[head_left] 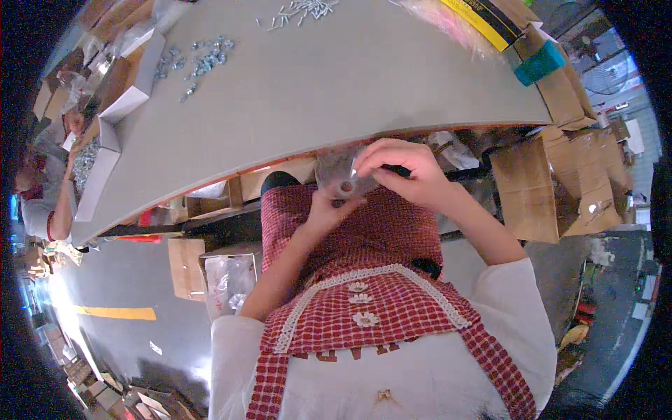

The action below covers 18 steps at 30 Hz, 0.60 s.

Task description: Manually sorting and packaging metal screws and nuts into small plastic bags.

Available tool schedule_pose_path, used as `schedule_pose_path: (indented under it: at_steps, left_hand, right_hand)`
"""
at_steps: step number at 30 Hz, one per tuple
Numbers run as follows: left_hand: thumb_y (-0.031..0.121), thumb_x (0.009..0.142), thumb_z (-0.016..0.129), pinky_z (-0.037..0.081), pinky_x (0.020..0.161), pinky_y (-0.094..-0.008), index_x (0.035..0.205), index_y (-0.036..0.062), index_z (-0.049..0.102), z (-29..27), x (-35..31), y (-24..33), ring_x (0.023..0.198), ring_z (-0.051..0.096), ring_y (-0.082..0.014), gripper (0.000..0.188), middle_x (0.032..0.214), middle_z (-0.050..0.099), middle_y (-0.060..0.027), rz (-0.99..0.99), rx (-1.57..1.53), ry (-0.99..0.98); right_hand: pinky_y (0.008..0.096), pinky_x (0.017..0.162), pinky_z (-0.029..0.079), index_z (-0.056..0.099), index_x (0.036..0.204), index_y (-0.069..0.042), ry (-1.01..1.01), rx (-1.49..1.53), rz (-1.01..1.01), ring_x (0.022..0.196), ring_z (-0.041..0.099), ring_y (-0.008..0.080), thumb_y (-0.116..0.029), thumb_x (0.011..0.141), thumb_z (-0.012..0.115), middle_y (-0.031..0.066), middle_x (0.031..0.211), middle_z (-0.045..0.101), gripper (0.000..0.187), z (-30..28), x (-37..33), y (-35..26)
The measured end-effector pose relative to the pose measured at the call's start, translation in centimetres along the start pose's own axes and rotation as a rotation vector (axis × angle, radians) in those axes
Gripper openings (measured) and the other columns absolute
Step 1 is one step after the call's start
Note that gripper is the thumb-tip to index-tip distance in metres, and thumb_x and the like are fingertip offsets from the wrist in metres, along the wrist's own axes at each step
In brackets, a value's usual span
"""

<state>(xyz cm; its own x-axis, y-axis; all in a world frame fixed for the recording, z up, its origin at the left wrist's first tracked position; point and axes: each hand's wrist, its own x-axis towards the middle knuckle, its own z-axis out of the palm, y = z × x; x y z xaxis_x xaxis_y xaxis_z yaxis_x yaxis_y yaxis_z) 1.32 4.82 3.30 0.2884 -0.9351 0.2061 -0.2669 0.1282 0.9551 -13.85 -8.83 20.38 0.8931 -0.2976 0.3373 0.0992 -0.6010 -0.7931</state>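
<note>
Above my lap, just in front of the table's edge, my left hand (pixel 329 213) is closed around a clear plastic bag (pixel 330 166). A pale ring-shaped piece (pixel 345 187) shows at its fingertips; whether it lies inside the bag I cannot tell. My right hand (pixel 404 169) comes in from the right, thumb and fingers pinched on a small shiny piece (pixel 355 171) beside the bag. That piece is too small to name. Farther off on the grey table (pixel 336 84) lie a pile of metal screws (pixel 302 11) and scattered small metal fittings (pixel 206 59).
White cartons (pixel 105 154) with metal parts line the table's left end, where a co-worker's arm (pixel 63 203) reaches in. Cardboard boxes (pixel 560 185) stand at the right. Another open box (pixel 187 267) with plastic bags sits left of my legs. A teal block (pixel 540 64) rests at the far right.
</note>
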Motion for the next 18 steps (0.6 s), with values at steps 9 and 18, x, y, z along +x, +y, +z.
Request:
schedule_pose_path:
  at_steps: [9, 18]
  left_hand:
    - [0.069, 0.097, 0.030, 0.051, 0.073, -0.0334, 0.130, 0.0026, 0.050, -5.8, -1.9, 10.8, 0.089, 0.061, -0.0200, 0.077, 0.099, 0.062, -0.0081, -0.357, -0.769, 0.005]
    - [0.045, 0.095, 0.062, 0.052, 0.077, -0.0292, 0.125, -0.0025, 0.053, -7.5, -0.2, 15.4, 0.088, 0.065, -0.0184, 0.057, 0.097, 0.065, -0.0082, -0.062, -0.372, -0.026]
  right_hand:
    - [0.0524, 0.115, 0.030, 0.066, 0.106, -0.004, -0.249, -0.175, -0.268, 0.144, 0.024, 0.0447, -0.004, 0.081, 0.069, 0.0198, 0.145, 0.043, 0.025, 5.3, 1.8, -3.0]
    - [0.0500, 0.108, 0.039, 0.055, 0.092, -0.001, -0.021, -0.281, -0.350, 0.129, 0.046, 0.0431, -0.010, 0.085, 0.063, 0.0200, 0.129, 0.053, 0.013, 3.5, 3.4, -4.9]
